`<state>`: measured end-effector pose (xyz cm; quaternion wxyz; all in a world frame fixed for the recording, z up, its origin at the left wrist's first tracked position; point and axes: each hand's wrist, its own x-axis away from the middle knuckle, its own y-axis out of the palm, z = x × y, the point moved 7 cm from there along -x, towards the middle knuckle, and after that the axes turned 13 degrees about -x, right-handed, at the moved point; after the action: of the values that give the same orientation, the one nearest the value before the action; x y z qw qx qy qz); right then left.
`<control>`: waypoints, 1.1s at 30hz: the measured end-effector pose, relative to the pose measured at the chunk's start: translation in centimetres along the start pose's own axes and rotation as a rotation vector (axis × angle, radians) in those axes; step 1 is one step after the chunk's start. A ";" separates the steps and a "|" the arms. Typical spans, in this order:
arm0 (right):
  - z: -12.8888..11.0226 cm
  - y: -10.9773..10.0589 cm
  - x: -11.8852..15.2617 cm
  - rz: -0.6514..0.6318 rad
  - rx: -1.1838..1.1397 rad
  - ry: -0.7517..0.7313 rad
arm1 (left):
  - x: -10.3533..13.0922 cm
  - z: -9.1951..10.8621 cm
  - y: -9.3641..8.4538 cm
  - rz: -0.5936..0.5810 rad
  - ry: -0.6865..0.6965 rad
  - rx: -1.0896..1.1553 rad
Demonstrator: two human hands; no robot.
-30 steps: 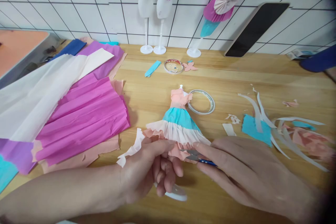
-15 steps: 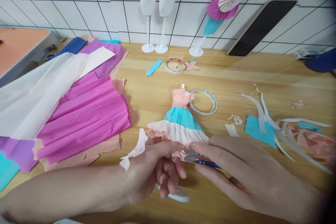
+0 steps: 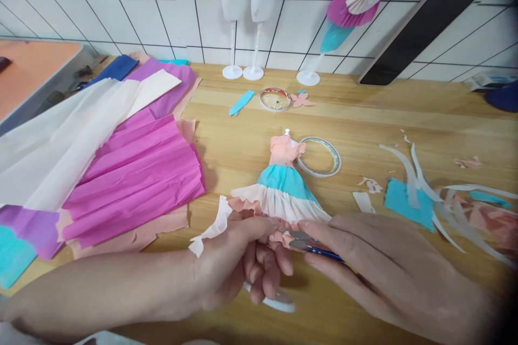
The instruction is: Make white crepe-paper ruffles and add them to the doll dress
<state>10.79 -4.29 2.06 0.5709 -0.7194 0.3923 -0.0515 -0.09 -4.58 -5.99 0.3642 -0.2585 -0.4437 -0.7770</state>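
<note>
A miniature crepe paper dress (image 3: 285,183) in peach, turquoise and white ruffles lies on the table on a small white mannequin. Its lower hem is between my two hands. My left hand (image 3: 246,253) pinches the peach hem between thumb and fingers. In my right hand (image 3: 376,264), blue tweezers (image 3: 318,248) with broad flat silver tips are held, the tips at the peach ruffle by my left thumb. A wavy white paper strip (image 3: 214,223) hangs beside my left hand. Under the left fingers a white disc (image 3: 281,302) shows in part.
Crepe paper sheets (image 3: 137,172) are piled at the left. A tape roll (image 3: 339,156) touches the dress's right side. Beads lie inside a ring (image 3: 263,102) farther back. White strips and paper scraps (image 3: 408,202) lie right. Mannequins (image 3: 232,0) and a phone (image 3: 416,38) stand by the wall.
The whole view has shifted slightly, so things appear a little farther right. Both hands keep nearly the same hold on the hem and the tweezers.
</note>
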 end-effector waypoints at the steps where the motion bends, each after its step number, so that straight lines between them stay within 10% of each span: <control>1: 0.0 0.0 0.0 0.003 0.000 -0.006 | 0.0 0.1 -0.1 0.005 0.005 0.007; 33: 0.0 -0.7 0.5 0.020 0.064 -0.048 | 0.4 0.5 -0.6 -0.010 0.136 -0.033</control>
<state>11.50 -4.60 2.47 0.6034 -0.6978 0.3839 -0.0410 -0.74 -4.05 -5.70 0.3851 -0.2087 -0.4063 -0.8019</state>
